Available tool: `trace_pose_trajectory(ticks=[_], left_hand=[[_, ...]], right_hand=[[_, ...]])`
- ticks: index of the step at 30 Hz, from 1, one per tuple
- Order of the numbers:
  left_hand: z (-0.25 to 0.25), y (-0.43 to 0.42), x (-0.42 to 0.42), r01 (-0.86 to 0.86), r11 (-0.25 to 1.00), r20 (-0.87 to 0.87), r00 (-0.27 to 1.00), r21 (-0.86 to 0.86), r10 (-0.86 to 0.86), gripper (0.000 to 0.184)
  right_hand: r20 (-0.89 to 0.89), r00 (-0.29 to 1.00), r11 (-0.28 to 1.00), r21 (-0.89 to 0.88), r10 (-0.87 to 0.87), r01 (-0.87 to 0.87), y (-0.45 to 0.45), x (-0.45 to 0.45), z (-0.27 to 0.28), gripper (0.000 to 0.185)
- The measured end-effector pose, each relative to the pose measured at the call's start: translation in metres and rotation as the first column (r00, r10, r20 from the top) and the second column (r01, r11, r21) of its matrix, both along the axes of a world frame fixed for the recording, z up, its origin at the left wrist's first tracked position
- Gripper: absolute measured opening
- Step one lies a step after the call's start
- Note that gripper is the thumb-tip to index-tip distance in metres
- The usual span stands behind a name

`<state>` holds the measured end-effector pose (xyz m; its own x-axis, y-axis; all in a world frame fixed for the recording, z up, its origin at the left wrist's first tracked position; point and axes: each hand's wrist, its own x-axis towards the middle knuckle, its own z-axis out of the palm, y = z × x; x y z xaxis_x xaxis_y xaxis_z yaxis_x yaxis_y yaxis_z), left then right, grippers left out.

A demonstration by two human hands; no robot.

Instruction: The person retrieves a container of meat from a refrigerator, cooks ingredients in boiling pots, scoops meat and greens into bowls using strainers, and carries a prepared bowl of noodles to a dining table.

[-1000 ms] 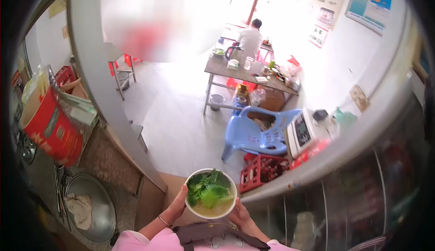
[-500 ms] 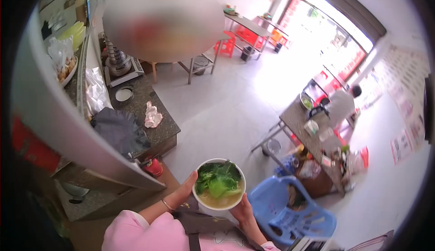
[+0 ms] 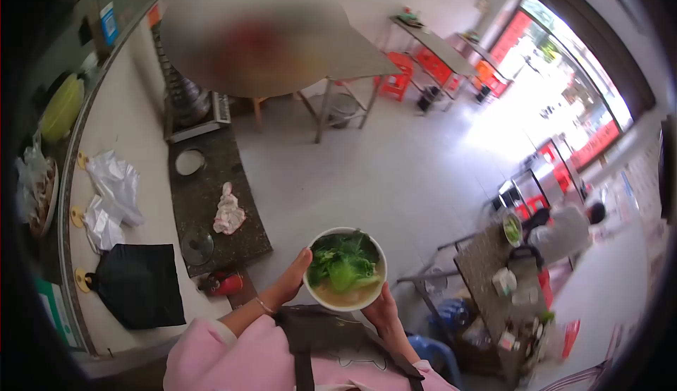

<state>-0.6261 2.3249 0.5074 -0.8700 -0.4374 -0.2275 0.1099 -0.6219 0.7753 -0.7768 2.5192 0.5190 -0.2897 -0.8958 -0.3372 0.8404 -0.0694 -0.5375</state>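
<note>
A white bowl [image 3: 384,270] of soup is held up in front of my apron between both hands. Leafy greens [image 3: 343,264] lie over the pale broth [image 3: 342,296], which may have noodles or other pieces under it. My left hand [image 3: 290,278] grips the bowl's left side, thumb at the rim. On the right side, my right hand [image 3: 381,310] supports the bowl near its lower edge. Fingers of both hands are partly hidden beneath the bowl. The bowl looks close to level.
Left is a dark counter [image 3: 211,179] with a crumpled cloth [image 3: 228,211]; plastic bags [image 3: 113,186] and a black bag [image 3: 139,285] hang beside it. At right, a person [image 3: 564,232] sits by a cluttered table [image 3: 479,264]. A blue chair [image 3: 434,356] stands near my right arm. Tables and red stools [image 3: 397,75] stand farther off.
The view has swung and moved forward: the bowl sits slightly higher in it, the blue chair has mostly slid out below, and the hanging bags show more fully. Both hands keep hold of the bowl.
</note>
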Motion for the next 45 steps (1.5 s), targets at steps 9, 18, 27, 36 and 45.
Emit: trace_pose_trajectory(ticks=[9, 18, 27, 36, 45], left_hand=[[0.006, -0.140, -0.164, -0.232, 0.958, -0.032, 0.970, 0.172, 0.240, 0.054], [-0.014, -0.343, -0.288, -0.478, 0.860, -0.019, 0.872, 0.178, 0.488, 0.055], [-0.030, -0.619, -0.377, -0.428, 0.892, 0.022, 0.903, 0.146, 0.430, 0.056], [-0.046, -0.863, -0.479, -0.380, 0.913, 0.056, 0.925, 0.151, 0.375, 0.059], [-0.043, -1.074, -0.579, -0.452, 0.881, 0.069, 0.892, 0.141, 0.447, 0.057]], right_hand=[[-0.015, 0.960, 0.959, -0.030, 0.281, -0.281, -0.189, -0.210, -0.017, 0.062], [-0.014, 0.886, 0.886, 0.003, 0.463, -0.463, -0.434, -0.356, -0.035, 0.068], [-0.430, 0.770, 0.877, 0.135, 0.472, -0.461, -0.693, -0.444, -0.072, 0.068], [0.063, 0.929, 0.930, 0.022, 0.365, -0.367, -0.934, -0.535, -0.070, 0.070], [0.048, 0.897, 0.898, 0.000, 0.439, -0.439, -1.161, -0.636, -0.066, 0.069]])
